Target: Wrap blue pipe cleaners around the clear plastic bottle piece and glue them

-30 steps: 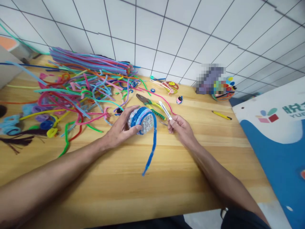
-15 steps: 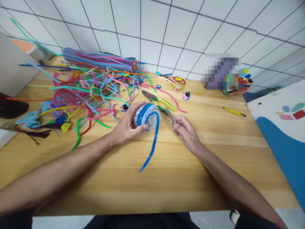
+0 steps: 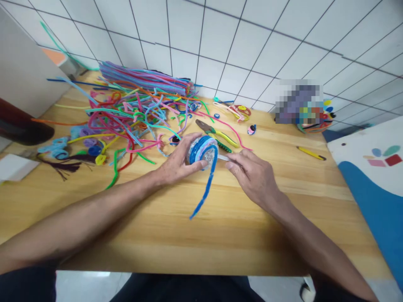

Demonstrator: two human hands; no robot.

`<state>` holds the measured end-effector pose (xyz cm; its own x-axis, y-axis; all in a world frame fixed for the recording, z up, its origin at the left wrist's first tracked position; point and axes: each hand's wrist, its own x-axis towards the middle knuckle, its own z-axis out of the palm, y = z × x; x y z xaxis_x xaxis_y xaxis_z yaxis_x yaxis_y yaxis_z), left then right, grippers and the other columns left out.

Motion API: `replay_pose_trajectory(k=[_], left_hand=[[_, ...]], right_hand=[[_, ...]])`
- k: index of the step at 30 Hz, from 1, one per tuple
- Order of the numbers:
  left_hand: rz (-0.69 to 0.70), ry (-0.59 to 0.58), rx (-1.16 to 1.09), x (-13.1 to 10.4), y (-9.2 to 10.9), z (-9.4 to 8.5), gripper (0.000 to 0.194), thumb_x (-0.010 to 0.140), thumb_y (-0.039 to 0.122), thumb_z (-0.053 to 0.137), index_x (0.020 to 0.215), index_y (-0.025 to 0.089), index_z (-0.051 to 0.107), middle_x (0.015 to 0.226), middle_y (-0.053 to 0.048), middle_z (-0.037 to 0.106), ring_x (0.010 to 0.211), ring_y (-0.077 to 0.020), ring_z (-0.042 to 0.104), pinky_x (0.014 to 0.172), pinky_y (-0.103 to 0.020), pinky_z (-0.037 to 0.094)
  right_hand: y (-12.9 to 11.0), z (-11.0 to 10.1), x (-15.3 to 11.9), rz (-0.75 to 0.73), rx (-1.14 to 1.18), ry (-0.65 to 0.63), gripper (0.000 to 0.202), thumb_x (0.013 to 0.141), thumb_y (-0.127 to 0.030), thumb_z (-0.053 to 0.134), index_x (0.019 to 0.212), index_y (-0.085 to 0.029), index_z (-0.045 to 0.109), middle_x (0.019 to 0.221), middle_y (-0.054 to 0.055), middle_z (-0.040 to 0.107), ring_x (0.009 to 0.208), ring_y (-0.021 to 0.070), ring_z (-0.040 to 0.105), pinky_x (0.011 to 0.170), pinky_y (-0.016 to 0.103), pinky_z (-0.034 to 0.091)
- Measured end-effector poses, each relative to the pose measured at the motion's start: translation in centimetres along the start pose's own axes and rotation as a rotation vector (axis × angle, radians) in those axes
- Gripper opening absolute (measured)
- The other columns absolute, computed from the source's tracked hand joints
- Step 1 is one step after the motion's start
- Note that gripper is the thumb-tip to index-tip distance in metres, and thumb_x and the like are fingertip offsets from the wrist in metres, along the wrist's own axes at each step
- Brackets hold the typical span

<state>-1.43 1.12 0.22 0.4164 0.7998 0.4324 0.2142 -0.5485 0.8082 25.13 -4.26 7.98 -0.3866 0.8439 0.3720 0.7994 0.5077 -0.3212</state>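
My left hand [image 3: 179, 163] is wrapped round a round bundle [image 3: 202, 147] bound with blue, light blue and lilac pipe cleaners over a crinkled, silvery core. From its right side a dark blue pipe cleaner [image 3: 206, 191] curves over and hangs down, its end free. My right hand [image 3: 252, 172] is closed on a slim silver metal tool [image 3: 224, 157], whose tip reaches the right side of the bundle; fingers cover the rest, and its exact kind is unclear. Just behind the bundle lie pliers [image 3: 220, 136] with yellow-green handles.
A tangle of coloured pipe cleaners [image 3: 126, 119] spreads over the table's left, before a thick bunch of straight ones [image 3: 145, 78] by the tiled wall. A yellow utility knife [image 3: 311, 153] lies to the right, near a container of coloured pieces [image 3: 310, 126]. A dark cylinder [image 3: 23, 123] stands far left.
My right hand has turned palm-down and brought the metal tool against the bundle. The left hand keeps hold of the bundle. The whole view has shifted slightly.
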Motion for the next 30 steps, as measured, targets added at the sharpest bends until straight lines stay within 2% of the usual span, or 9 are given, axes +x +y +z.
replay_pose_trajectory(k=[4,7,11,16,20,23,27,30], left_hand=[[0.047,-0.005,-0.011,0.0,-0.2,-0.1,0.082,0.100,0.057,0.075,0.166,0.027,0.038,0.166,-0.017,0.050,0.155,-0.0370,0.051,0.132,-0.057,0.042],[0.088,0.002,-0.024,0.0,-0.2,-0.1,0.078,0.099,0.052,0.078,0.164,0.028,0.042,0.162,-0.016,0.054,0.151,-0.0366,0.055,0.131,-0.058,0.044],[0.093,0.016,-0.086,0.2,0.0,0.1,0.079,0.095,0.054,0.083,0.159,0.027,0.046,0.157,-0.016,0.057,0.146,-0.0358,0.059,0.126,-0.056,0.049],[0.055,0.009,-0.090,0.2,0.4,0.0,0.071,0.097,0.053,0.081,0.155,0.027,0.049,0.153,-0.014,0.059,0.143,-0.0331,0.061,0.124,-0.053,0.051],[0.068,0.002,-0.061,0.1,0.3,-0.3,0.066,0.101,0.048,0.077,0.157,0.030,0.047,0.160,-0.014,0.054,0.152,-0.0348,0.054,0.130,-0.056,0.045],[0.053,-0.005,-0.046,0.0,0.2,-0.4,0.067,0.101,0.051,0.076,0.158,0.031,0.047,0.163,-0.013,0.052,0.155,-0.0355,0.051,0.132,-0.057,0.043],[0.029,-0.003,-0.076,0.1,0.3,-0.2,0.079,0.094,0.059,0.083,0.157,0.029,0.047,0.159,-0.015,0.055,0.148,-0.0348,0.058,0.126,-0.054,0.052],[0.009,0.011,-0.067,0.1,0.5,-0.1,0.077,0.094,0.060,0.083,0.155,0.028,0.048,0.157,-0.015,0.058,0.147,-0.0342,0.060,0.124,-0.053,0.053]], right_hand=[[-0.9,0.3,0.2,-0.104,-0.165,0.041,0.034,0.115,-0.037,0.051,0.111,-0.020,0.080,0.091,0.006,0.078,0.087,0.0207,0.074,0.074,0.031,0.051],[-1.3,0.6,0.2,-0.160,-0.247,0.047,0.036,0.116,-0.036,0.049,0.110,-0.020,0.081,0.086,0.005,0.078,0.080,0.0189,0.072,0.071,0.031,0.048],[-1.6,0.7,0.0,-0.190,-0.299,0.062,0.036,0.116,-0.033,0.048,0.108,-0.018,0.081,0.085,0.005,0.079,0.075,0.0183,0.070,0.067,0.032,0.045],[-1.8,0.6,-0.4,-0.159,-0.272,0.016,0.035,0.116,-0.031,0.047,0.120,-0.019,0.080,0.092,0.006,0.082,0.077,0.0184,0.073,0.066,0.032,0.046],[-1.7,0.4,-0.6,-0.110,-0.221,-0.023,0.034,0.114,-0.029,0.050,0.130,-0.022,0.079,0.096,0.005,0.083,0.078,0.0179,0.074,0.064,0.031,0.044],[-1.7,0.4,-0.6,-0.101,-0.215,-0.012,0.034,0.114,-0.029,0.050,0.129,-0.022,0.079,0.098,0.005,0.083,0.077,0.0177,0.074,0.062,0.031,0.042],[-1.9,0.5,-0.6,-0.142,-0.248,-0.003,0.034,0.114,-0.030,0.049,0.122,-0.021,0.081,0.094,0.005,0.083,0.077,0.0179,0.073,0.062,0.032,0.041],[-2.2,0.7,-0.6,-0.150,-0.259,-0.002,0.033,0.114,-0.030,0.049,0.121,-0.022,0.081,0.088,0.004,0.081,0.076,0.0179,0.071,0.062,0.033,0.039]])
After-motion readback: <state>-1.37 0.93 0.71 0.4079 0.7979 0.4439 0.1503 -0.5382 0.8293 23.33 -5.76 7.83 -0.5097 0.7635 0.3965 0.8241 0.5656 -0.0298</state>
